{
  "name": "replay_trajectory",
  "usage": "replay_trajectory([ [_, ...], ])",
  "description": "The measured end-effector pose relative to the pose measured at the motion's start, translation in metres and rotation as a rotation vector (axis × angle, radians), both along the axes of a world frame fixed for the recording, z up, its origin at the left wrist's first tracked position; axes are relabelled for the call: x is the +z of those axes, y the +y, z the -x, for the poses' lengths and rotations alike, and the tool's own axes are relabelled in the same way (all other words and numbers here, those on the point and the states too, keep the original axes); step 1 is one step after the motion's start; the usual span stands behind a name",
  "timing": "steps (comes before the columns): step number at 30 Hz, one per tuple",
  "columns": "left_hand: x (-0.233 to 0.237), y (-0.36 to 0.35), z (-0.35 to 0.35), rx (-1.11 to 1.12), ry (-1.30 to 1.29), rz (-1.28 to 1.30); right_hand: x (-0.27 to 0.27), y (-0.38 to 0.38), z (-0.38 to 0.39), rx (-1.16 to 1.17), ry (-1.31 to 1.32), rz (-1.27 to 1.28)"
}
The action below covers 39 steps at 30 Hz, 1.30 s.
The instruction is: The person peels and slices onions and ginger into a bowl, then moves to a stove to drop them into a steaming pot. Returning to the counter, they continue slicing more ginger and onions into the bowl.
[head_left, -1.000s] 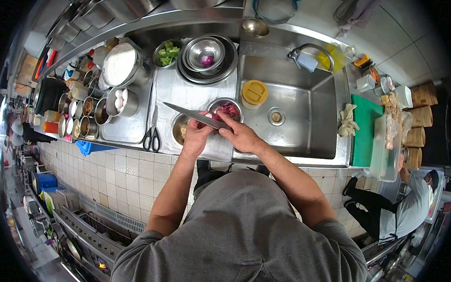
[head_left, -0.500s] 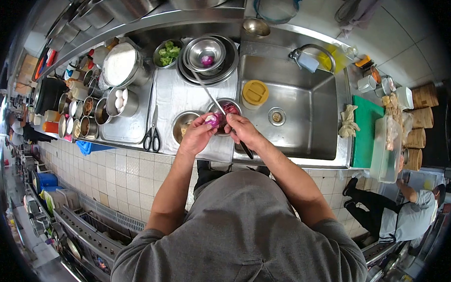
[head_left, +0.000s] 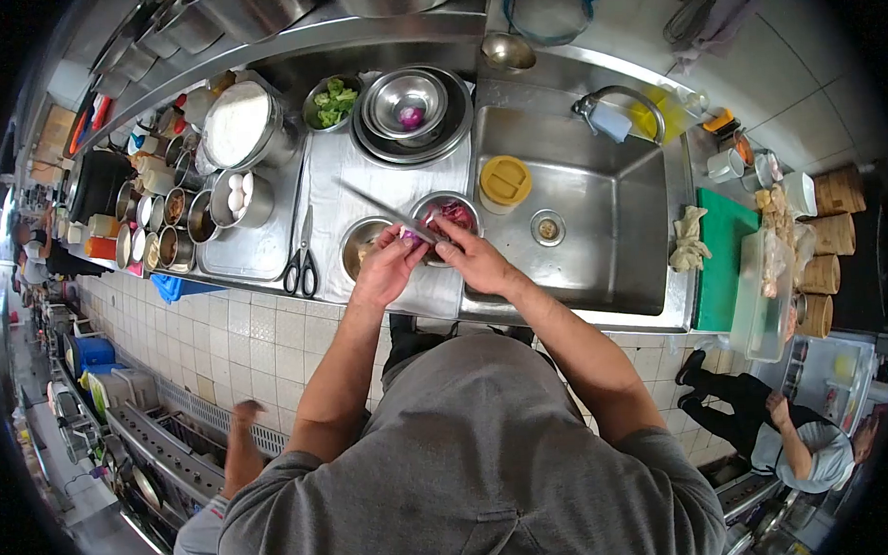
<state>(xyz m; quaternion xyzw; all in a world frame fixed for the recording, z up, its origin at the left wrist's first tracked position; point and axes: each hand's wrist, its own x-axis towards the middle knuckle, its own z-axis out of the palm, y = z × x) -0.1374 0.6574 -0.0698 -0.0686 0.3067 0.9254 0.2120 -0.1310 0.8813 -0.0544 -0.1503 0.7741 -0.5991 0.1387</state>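
My left hand point(head_left: 387, 271) is closed on a peeled-looking red onion point(head_left: 408, 238), mostly hidden by the fingers and the blade. My right hand point(head_left: 481, 261) grips a knife point(head_left: 371, 200), whose blade crosses over the onion and points to the upper left. Just behind my hands is a metal bowl point(head_left: 477, 204) with dark red onion skins point(head_left: 454, 215) in it. Beside my left hand stands another metal bowl point(head_left: 349, 249) with pale pieces inside. Farther back, a second red onion point(head_left: 411, 117) lies in the top bowl of a stack point(head_left: 369, 124).
To the right is a sink point(head_left: 600, 272) with a yellow-lidded container point(head_left: 505, 181). Scissors point(head_left: 301, 271), a pot of eggs point(head_left: 256, 208) and a bowl of greens point(head_left: 335, 103) are at left. One co-worker point(head_left: 807, 451) stands at right; another's arm point(head_left: 243, 451) shows behind me at left.
The knife has swung flatter across the onion, and my right-hand fingers have stretched toward the skins bowl. A co-worker's arm has appeared at lower left; the co-worker at right has shifted posture.
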Motion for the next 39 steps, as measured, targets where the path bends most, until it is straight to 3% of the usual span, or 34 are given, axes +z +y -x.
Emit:
replay_trajectory([
  [4,0.007,0.002,0.0,-0.021,0.056,0.017,0.027,-0.003,-0.011,0.051,0.072,-0.222],
  [8,0.005,0.004,0.003,-0.043,0.024,0.025,0.023,-0.006,-0.009,0.089,0.026,-0.193],
  [11,-0.003,0.0,0.003,-0.025,0.067,0.111,0.002,-0.008,-0.009,0.033,0.148,-0.059],
  [13,-0.004,-0.004,0.006,-0.106,-0.039,0.082,0.008,-0.003,-0.005,0.085,-0.443,0.291],
  [16,0.001,-0.007,0.004,-0.088,-0.18,-0.011,0.024,0.009,-0.003,0.001,-0.621,0.444],
  [17,0.001,-0.008,0.003,-0.089,-0.18,-0.011,0.027,0.01,-0.003,-0.001,-0.621,0.444],
  [19,0.0,-0.013,0.002,-0.108,-0.189,-0.155,0.03,0.009,-0.001,-0.131,-0.372,0.179],
  [23,-0.001,-0.014,0.004,-0.08,-0.222,-0.242,0.01,0.013,0.0,-0.134,-0.243,0.142],
  [25,0.008,-0.013,0.017,0.023,-0.229,-0.043,0.033,0.017,-0.001,-0.173,-0.467,-0.027],
  [27,0.022,-0.01,0.043,0.054,-0.176,0.036,0.013,0.019,-0.005,-0.261,-0.461,0.058],
  [29,0.034,-0.004,0.083,0.249,0.25,1.009,0.007,0.023,-0.011,-0.336,-0.46,0.142],
  [30,0.035,-0.002,0.108,0.332,0.485,1.13,0.008,0.028,-0.014,-0.365,-0.497,0.2],
  [31,0.035,-0.001,0.135,0.414,0.725,1.243,0.01,0.031,-0.015,-0.393,-0.533,0.257],
  [34,0.035,-0.005,0.195,0.385,0.781,1.306,0.0,0.034,-0.018,-0.424,-0.427,0.291],
  [36,0.051,-0.011,0.205,0.41,0.893,1.615,0.001,0.038,-0.022,-0.414,-0.378,0.259],
  [39,0.073,-0.035,0.168,0.242,0.699,1.605,0.016,0.044,-0.03,-0.419,-0.338,0.24],
])
